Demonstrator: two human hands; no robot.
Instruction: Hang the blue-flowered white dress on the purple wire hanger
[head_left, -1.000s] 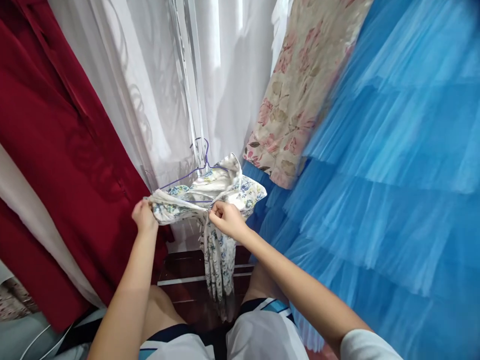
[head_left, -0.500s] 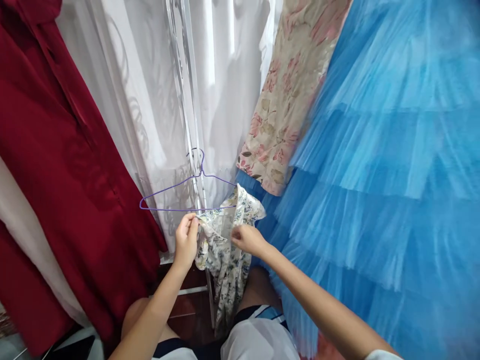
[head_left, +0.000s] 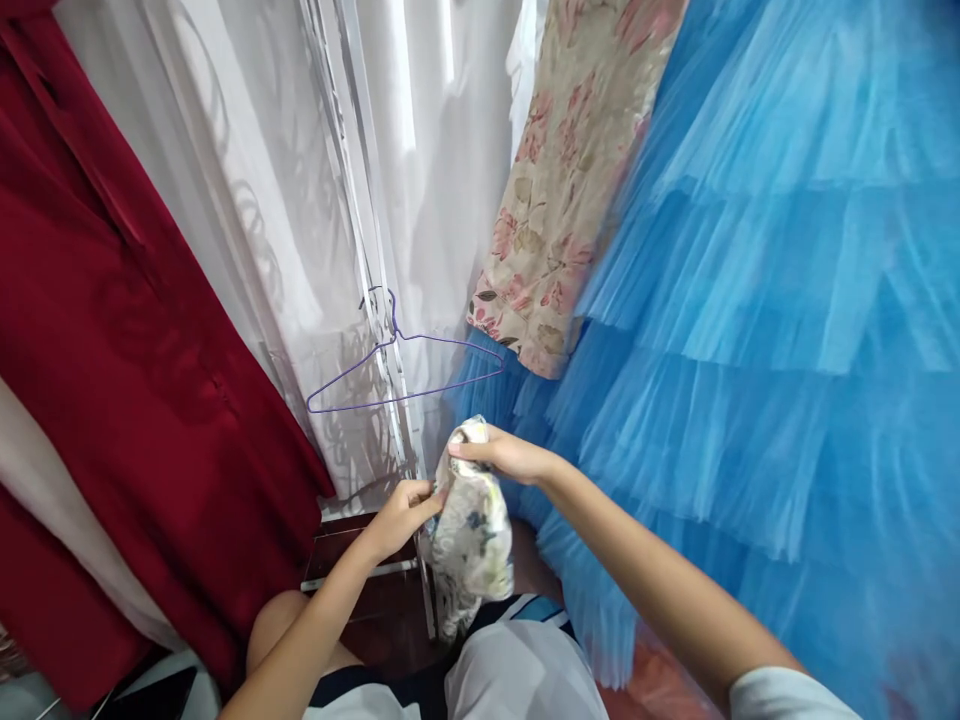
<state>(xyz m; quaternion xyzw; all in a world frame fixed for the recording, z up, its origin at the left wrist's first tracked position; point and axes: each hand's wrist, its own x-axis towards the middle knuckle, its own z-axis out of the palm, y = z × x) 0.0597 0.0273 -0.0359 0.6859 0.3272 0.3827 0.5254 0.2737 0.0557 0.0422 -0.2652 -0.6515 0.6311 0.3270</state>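
Observation:
A small floral garment (head_left: 474, 530), whitish with dark and yellow print, hangs bunched between my hands above my lap. My left hand (head_left: 405, 515) pinches its left edge. Higher up on the other side, my right hand (head_left: 504, 452) grips the top of the cloth with the thumb across it. Some of the garment's shape is lost in folds and slight blur. Just above and beyond my hands, a purple wire hanger (head_left: 405, 398) hangs bare from a white metal stand (head_left: 358, 190), apart from the garment.
A long red dress (head_left: 150, 330) hangs at the left. White curtains (head_left: 427, 200) fill the back. To the right hang a beige floral garment (head_left: 551, 240) and a wide blue tiered tulle skirt (head_left: 750, 330). The stand's base rail (head_left: 360, 575) crosses the dark floor.
The garment has come off the hanger's right end and is now lower, bunched in my hands. My right hand has gripped its top. The hanger has swung and tilted.

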